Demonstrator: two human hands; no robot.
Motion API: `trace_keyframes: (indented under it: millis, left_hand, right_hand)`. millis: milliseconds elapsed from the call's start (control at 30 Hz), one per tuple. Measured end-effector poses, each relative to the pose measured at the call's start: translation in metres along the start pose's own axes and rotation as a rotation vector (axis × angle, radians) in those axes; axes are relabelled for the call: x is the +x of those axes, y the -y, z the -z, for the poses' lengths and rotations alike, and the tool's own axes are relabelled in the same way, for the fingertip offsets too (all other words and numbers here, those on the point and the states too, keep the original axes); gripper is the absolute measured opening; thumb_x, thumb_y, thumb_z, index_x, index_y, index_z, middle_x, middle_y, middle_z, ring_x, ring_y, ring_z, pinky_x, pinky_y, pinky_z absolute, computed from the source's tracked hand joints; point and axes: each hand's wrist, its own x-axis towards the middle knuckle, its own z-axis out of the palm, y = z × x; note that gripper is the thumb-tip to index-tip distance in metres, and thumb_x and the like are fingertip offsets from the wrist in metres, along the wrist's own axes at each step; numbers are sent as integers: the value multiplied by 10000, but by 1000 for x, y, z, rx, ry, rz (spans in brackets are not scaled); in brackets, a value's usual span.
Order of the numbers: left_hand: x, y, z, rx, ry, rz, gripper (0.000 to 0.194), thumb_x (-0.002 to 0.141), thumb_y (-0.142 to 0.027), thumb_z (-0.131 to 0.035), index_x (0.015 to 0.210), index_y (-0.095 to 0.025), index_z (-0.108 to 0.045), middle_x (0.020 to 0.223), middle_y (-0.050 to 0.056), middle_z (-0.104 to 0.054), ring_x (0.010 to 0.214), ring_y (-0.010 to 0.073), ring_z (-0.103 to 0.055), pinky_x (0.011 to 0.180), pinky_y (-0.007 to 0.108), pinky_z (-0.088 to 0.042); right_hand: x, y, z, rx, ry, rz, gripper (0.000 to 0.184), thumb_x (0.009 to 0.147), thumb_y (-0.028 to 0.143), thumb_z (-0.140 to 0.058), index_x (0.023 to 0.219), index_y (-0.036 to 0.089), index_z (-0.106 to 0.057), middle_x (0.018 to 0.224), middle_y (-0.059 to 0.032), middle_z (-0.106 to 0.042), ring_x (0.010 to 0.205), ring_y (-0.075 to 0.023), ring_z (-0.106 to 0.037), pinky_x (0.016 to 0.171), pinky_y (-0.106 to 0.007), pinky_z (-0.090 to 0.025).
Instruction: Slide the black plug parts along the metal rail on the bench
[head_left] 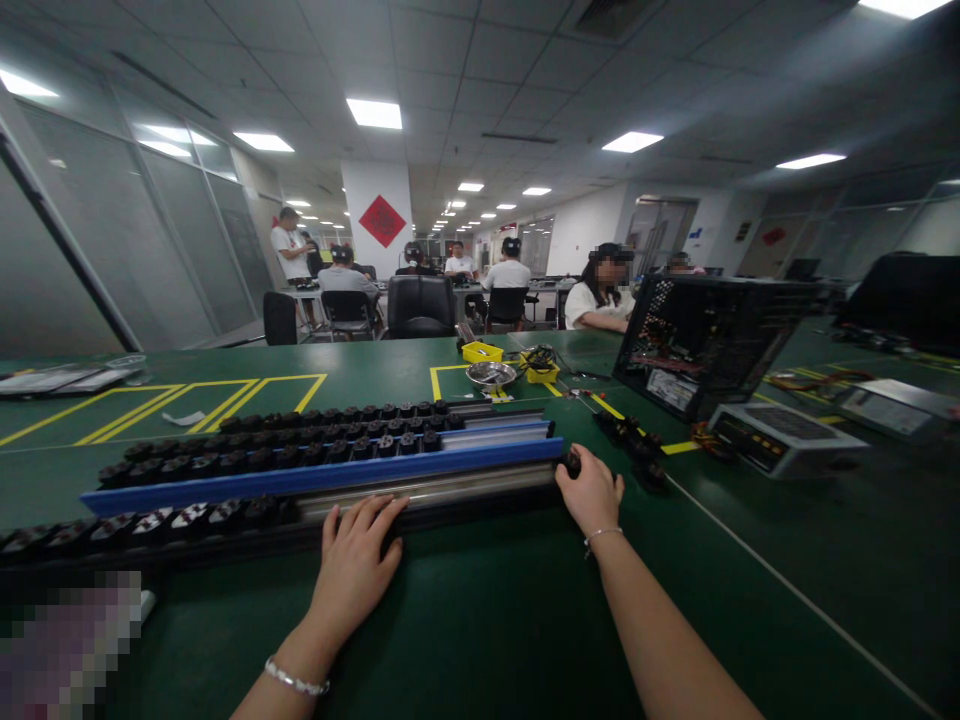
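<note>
My left hand (358, 552) lies with fingers stretched out over the bare metal stretch of the front rail (457, 487). At that rail's right end, my right hand (592, 490) has its fingers closed around a small black part (572, 463), mostly hidden by them. Black round-topped parts (191, 518) sit in a row on the left of the front rail. Just behind it runs a blue-edged rail (322, 474), bearing another row of black parts (289, 456). More loose black parts (634, 440) lie to the right of my right hand.
An open computer case (705, 345) stands at the right, with a power supply unit (784, 440) before it. A metal bowl (491, 375), a yellow tray (482, 352) and tangled cables (541, 357) lie behind the rails. Across the green table (375, 362) sits a person (600, 295).
</note>
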Motion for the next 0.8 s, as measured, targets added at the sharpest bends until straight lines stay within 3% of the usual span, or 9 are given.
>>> trace_keyframes:
  millis: [267, 533, 800]
  left_hand:
    - [0, -1, 1, -6, 14, 8, 458, 804, -233, -445, 1245, -341, -506, 1252, 11, -574, 1210, 235, -443, 1070, 533, -152]
    - [0, 1, 0, -7, 12, -1, 459, 804, -243, -444, 1247, -347, -501, 1251, 8, -575, 1206, 239, -445, 1061, 535, -163]
    - [0, 1, -1, -1, -4, -3, 468, 804, -237, -447, 1255, -348, -497, 1252, 7, -576, 1208, 232, -444, 1068, 527, -158]
  right_hand:
    - [1, -2, 0, 6, -12, -24, 443, 794, 345, -437, 1214, 228, -509, 1247, -63, -554, 1212, -221, -424, 1073, -506, -176]
    - [3, -11, -4, -90, -65, -52, 423, 783, 445, -465, 1148, 271, -590, 1404, -41, -416, 1322, -273, -269, 1043, -563, -205]
    - [5, -14, -5, -90, -70, -47, 432, 777, 469, -465, 1139, 281, -604, 1354, -38, -471, 1286, -271, -319, 1031, -539, -238]
